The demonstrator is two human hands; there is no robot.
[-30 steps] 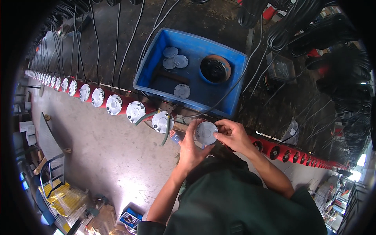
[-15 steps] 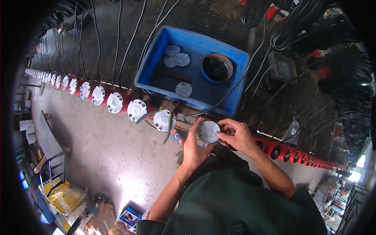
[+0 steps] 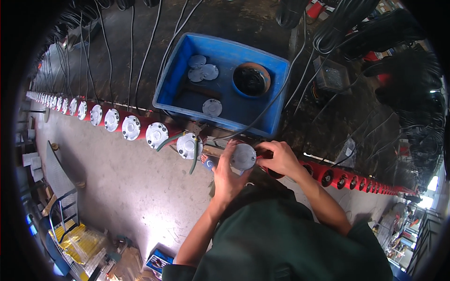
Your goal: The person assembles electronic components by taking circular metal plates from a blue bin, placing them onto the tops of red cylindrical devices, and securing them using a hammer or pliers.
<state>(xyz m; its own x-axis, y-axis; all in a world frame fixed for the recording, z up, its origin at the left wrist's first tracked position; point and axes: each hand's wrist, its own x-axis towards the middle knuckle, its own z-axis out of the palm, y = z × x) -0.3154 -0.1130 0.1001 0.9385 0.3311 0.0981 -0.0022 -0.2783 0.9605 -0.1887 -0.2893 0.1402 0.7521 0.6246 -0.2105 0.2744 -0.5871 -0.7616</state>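
My left hand (image 3: 226, 180) curls around a round grey metal cover (image 3: 243, 156), thumb and fingers on its rim. The cover's flat face is turned up toward me, on or over the end of a red cylinder I can only partly see. At its right, my right hand (image 3: 285, 160) has its fingers bent in a pinch against red material; whatever lies between the fingertips is hidden. Just left of my left hand, a capped red cylinder has a silver end cover (image 3: 189, 145), and green-handled pliers (image 3: 194, 152) lie across it.
A blue bin (image 3: 161, 96) on the dark bench (image 3: 126, 51) contains several loose metal discs (image 3: 212, 107) and a bowl of black paste (image 3: 251, 80). Capped cylinders line the bench edge leftward; open-ended red ones (image 3: 327, 177) run rightward. Black cables (image 3: 335, 28) hang across the bench.
The view has shifted slightly. My right thumb has come off the cover's face, and the right fingers now pinch beside its edge. The left hand still holds the cover.
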